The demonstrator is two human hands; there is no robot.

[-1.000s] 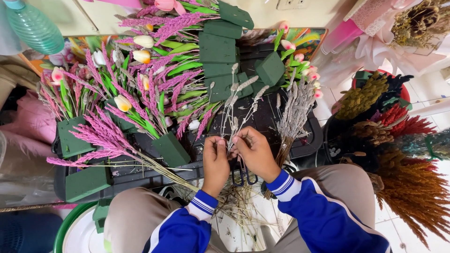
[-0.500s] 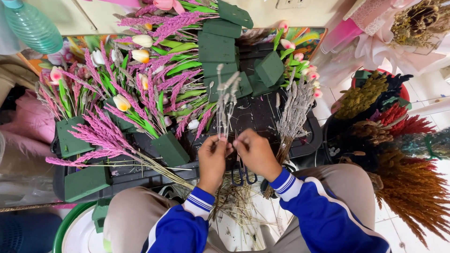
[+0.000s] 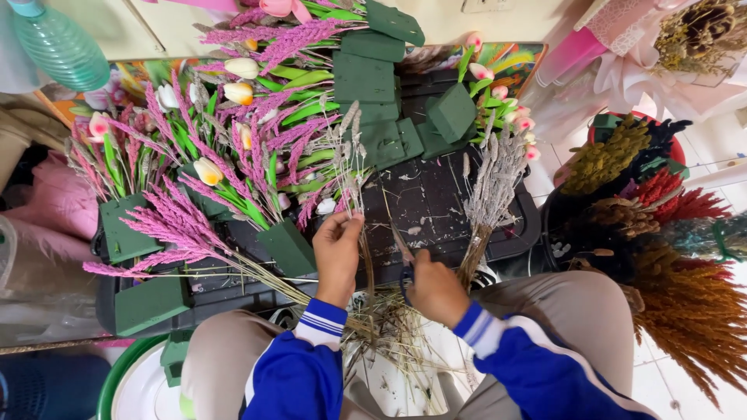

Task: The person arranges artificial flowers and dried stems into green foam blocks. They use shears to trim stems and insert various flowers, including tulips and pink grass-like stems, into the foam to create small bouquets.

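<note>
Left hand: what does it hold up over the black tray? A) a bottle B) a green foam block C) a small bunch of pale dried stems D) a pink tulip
C: the left hand pinches a bunch of pale dried stems upright over the black tray.

Your left hand (image 3: 336, 253) pinches a dry, straw-like bunch of pale dried stems (image 3: 352, 159), matt and brittle, while your right hand (image 3: 434, 289) grips scissors (image 3: 404, 250) with dull metal blades. Around them sit matt, porous green foam blocks (image 3: 364, 76), feathery pink grass plumes (image 3: 167, 225), a scuffed black plastic tray (image 3: 436, 202) and a glossy translucent plastic bottle (image 3: 61, 47).
</note>
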